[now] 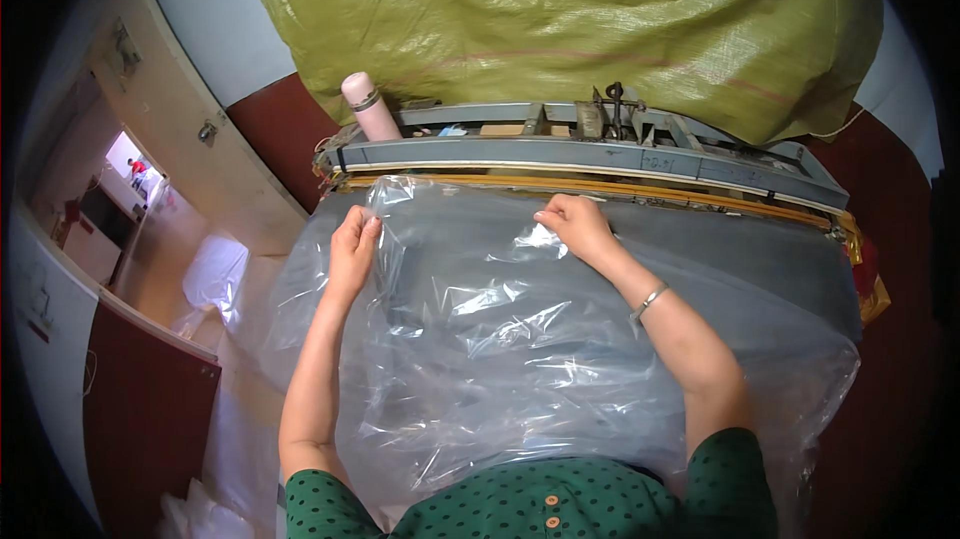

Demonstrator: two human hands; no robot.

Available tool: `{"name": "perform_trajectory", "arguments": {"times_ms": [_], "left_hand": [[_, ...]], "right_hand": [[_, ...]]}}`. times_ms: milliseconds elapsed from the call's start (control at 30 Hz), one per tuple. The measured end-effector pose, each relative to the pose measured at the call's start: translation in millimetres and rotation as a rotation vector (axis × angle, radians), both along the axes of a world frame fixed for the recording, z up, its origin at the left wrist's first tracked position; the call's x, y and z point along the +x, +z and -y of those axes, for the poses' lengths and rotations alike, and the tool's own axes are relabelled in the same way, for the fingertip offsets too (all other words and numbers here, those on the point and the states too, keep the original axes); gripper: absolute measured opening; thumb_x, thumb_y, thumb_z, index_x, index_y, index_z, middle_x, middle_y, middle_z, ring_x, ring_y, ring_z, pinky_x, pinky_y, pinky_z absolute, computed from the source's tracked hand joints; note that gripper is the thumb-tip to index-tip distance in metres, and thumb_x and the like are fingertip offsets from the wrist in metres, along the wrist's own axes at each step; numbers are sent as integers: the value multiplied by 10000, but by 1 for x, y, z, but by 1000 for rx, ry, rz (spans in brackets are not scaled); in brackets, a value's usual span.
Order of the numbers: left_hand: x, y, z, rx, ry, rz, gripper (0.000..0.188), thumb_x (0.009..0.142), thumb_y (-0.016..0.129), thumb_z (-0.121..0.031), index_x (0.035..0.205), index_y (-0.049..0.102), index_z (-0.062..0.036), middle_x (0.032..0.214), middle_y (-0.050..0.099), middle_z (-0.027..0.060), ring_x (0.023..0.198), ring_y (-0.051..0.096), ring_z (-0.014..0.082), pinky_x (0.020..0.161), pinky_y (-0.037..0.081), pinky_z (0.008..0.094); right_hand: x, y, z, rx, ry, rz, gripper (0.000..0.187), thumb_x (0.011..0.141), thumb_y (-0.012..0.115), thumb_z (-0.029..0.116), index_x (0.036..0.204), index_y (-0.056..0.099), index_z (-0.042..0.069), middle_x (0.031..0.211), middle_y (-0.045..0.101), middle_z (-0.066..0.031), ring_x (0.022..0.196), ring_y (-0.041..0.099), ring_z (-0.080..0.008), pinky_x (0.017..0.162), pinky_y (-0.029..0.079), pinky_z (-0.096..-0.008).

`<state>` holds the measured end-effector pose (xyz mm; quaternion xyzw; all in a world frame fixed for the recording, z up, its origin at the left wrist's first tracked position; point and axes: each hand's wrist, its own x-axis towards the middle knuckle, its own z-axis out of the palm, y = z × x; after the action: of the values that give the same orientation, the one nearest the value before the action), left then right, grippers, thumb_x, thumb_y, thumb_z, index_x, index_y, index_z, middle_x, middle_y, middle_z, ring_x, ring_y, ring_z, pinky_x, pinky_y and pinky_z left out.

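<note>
A large sheet of clear plastic film (470, 389) drapes over the grey work surface (760, 274) and comes down in front of my body. My left hand (353, 247) pinches the film near its far left edge, fingers closed. To the right, my right hand (580, 227) is also closed in a pinch, gripping the film a little short of the machine's bar. Between the hands the film is wrinkled and shiny, and a loose flap rises just beyond the left hand. Whether the film is one layer or more I cannot tell.
Beyond the film runs a long grey metal machine frame (590, 154) with an orange-brown strip (560, 184) along it. A pink flask (370, 107) stands at its left end. Behind hangs a yellow-green tarp (560, 29). At left are a door (190, 109) and bundled plastic (215, 274) on the floor.
</note>
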<state>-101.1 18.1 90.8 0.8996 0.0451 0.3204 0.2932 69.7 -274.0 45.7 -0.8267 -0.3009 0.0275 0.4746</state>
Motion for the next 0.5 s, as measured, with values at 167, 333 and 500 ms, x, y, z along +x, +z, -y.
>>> {"name": "perform_trajectory", "arguments": {"times_ms": [167,333,500], "left_hand": [[-49,-52,-96,357,296,-253,634,742,663,-322,1237,407,-20,1265,442,163,1221,355,319,971,307,430],[-116,-128,-131,257,478,-435,880,696,678,-449,1338,277,-1,1415,240,190,1325,181,344,1009,206,538],[-110,-120,-32,285,175,-312,730,724,693,-279,1303,340,-11,1389,278,193,1292,235,356,1017,250,455]], "right_hand": [[10,-32,76,142,-34,-49,165,748,691,174,699,605,41,584,543,8,558,463,-68,503,383,-245],[19,-30,273,-237,-608,131,168,718,681,175,716,599,28,614,578,-83,566,518,-149,544,417,-299],[18,-51,491,-764,-1217,189,277,772,634,324,808,587,54,816,632,-134,784,591,-354,646,447,-435]]}}
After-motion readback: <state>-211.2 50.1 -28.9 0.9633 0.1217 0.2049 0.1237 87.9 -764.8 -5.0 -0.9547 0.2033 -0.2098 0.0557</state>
